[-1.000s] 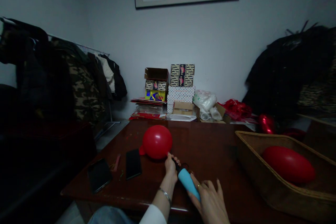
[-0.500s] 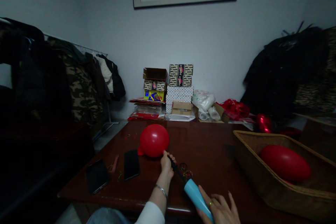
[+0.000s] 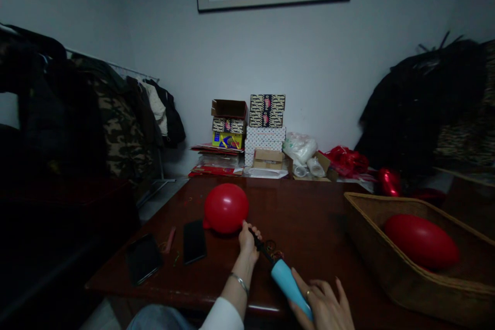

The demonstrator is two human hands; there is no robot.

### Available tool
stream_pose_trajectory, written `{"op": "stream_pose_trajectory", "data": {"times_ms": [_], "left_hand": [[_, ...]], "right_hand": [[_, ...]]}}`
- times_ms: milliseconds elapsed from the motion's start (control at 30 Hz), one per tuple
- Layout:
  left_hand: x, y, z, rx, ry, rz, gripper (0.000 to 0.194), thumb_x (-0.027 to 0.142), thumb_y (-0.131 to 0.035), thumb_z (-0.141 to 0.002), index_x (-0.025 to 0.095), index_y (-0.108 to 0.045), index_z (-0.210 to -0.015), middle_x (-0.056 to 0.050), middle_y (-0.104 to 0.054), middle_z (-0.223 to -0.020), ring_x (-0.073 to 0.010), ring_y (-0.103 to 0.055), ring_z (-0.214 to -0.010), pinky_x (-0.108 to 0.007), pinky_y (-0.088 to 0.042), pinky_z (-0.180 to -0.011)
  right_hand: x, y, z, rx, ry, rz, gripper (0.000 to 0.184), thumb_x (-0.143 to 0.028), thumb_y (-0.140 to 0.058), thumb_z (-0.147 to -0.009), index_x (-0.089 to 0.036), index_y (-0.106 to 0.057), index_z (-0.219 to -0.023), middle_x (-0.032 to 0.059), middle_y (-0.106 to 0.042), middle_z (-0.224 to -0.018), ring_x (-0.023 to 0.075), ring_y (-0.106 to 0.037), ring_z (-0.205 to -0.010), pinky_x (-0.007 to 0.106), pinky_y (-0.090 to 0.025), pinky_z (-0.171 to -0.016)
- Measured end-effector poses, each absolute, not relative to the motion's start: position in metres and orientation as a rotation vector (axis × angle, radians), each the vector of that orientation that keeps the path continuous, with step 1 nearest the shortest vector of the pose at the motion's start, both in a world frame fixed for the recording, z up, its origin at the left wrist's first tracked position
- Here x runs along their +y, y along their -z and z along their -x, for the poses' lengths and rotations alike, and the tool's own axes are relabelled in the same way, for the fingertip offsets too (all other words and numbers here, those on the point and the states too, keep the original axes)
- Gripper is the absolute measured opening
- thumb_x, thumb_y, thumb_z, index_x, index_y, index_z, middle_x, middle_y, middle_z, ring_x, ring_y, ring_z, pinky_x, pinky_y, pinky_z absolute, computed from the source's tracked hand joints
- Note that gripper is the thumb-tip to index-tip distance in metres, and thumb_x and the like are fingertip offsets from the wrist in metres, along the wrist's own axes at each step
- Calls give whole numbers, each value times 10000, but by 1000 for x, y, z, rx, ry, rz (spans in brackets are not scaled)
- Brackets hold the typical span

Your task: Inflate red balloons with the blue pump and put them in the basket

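Observation:
A round, inflated red balloon (image 3: 226, 208) rests low over the table, with its neck toward me. My left hand (image 3: 248, 240) is closed around that neck at the black tip end of a hand balloon pump (image 3: 291, 286). The pump slants down toward the lower right, its black shaft leading into a light-blue barrel. Around the barrel is my right hand (image 3: 323, 303), thumb on one side and the other fingers partly spread. The exact join of balloon and pump is hidden by my left fingers.
Two dark phones (image 3: 194, 241) (image 3: 144, 259) and a small red stick-like item (image 3: 170, 240) lie left on the brown table (image 3: 309, 216). Loose rubber bands (image 3: 270, 245) lie behind the pump. At right, a wicker basket (image 3: 381, 268) holds another red balloon (image 3: 421, 241). Boxes (image 3: 266, 111) stand beyond the table.
The red balloon looks slightly wider and reaches a little farther left. My left hand has shifted slightly right. Both hands keep their holds.

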State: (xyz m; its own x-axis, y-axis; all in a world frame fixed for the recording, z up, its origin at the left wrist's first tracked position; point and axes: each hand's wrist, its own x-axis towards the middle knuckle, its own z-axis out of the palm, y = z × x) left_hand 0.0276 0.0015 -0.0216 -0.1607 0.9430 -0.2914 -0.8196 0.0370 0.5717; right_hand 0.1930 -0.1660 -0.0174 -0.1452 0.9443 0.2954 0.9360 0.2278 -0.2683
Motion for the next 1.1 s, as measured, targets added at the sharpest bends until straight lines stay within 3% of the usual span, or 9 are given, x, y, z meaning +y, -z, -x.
{"op": "stream_pose_trajectory", "data": {"times_ms": [200, 533, 733, 933, 1100], "left_hand": [[-5, 26, -35, 782, -1549, -232, 384, 508, -566, -769, 194, -385, -642, 66, -378, -463, -64, -360, -357, -190, -289, -375], [-5, 34, -36, 799, -1528, -235, 366, 496, -517, -807, 195, -383, -650, 62, -392, -459, -70, -368, -358, -195, -292, -372], [-4, 31, -35, 787, -1546, -241, 336, 446, -490, -841, 192, -384, -649, 63, -383, -453, -68, -357, -355, -194, -283, -368], [3, 32, -29, 771, -1548, -252, 370, 495, -543, -791, 190, -387, -649, 66, -383, -468, -62, -360, -361, -187, -293, -377], [10, 30, -19, 762, -1566, -269, 329, 426, -495, -842, 188, -385, -643, 57, -394, -472, -64, -365, -366, -185, -297, -379]], "right_hand": [[-150, -7, -155, -2075, -8, 1815, 449, -416, -452, -840, -292, -476, -1271, 37, -678, -935, 264, -541, -994, 598, -110, -1009], [-149, 2, -155, -2068, 81, 1799, 443, -407, -461, -835, -306, -480, -1265, 28, -675, -865, 258, -556, -942, 574, -156, -995], [-149, 10, -159, -2086, 60, 1770, 490, -457, -418, -857, -283, -422, -1315, 54, -676, -894, 264, -548, -951, 593, -124, -996], [-156, 22, -176, -2111, 41, 1714, 505, -502, -417, -852, -329, -391, -1326, 38, -681, -928, 270, -559, -964, 630, -134, -982], [-170, 42, -202, -2133, 47, 1664, 498, -542, -446, -821, -403, -402, -1298, 18, -689, -936, 285, -575, -969, 655, -176, -964]]}}
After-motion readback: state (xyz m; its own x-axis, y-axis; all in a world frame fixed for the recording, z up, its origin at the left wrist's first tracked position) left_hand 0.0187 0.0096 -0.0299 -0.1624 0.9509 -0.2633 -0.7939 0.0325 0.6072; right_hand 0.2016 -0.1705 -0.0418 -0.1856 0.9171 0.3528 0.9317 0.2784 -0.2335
